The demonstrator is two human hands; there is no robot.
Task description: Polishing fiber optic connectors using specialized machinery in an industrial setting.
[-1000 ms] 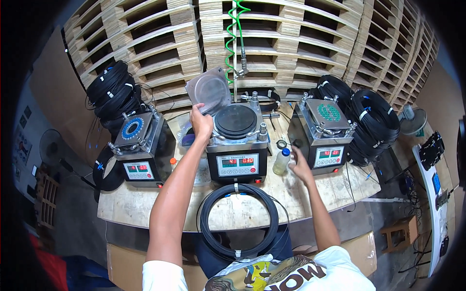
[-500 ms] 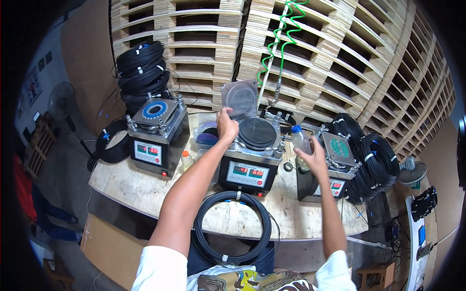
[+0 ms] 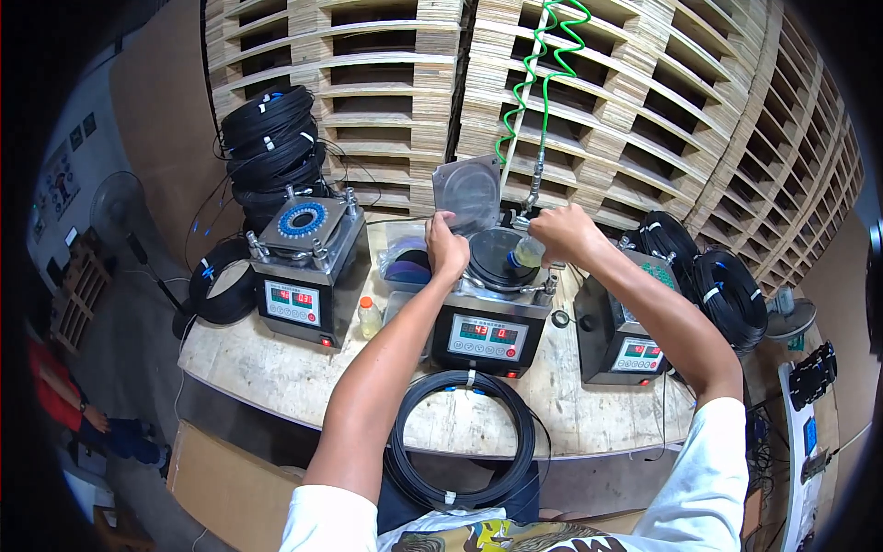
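My left hand [image 3: 447, 248] is closed at the lower left edge of a raised square plate [image 3: 467, 191] with a round pale face, behind the middle polishing machine [image 3: 486, 335]. Beside that hand, a round black pad [image 3: 487, 253] lies on top of the machine. Over the pad's right side, my right hand [image 3: 568, 235] grips a clear squeeze bottle [image 3: 530, 249] of yellowish liquid. The bottle is tipped, with its blue cap end down to the left, close above the pad. Part of the bottle is hidden by my fingers.
Similar machines stand left [image 3: 299, 267] and right [image 3: 625, 336], the left one topped by a ring of blue pieces. An orange-capped bottle [image 3: 369, 317] and a plastic tub [image 3: 405, 262] sit left of centre. A black cable coil [image 3: 402, 432] hangs over the table's front edge. Pallets [image 3: 368, 74] rise behind.
My right hand has carried the bottle from beside the right machine leftward to the middle one and tipped it over the pad. My left hand stays by the raised plate.
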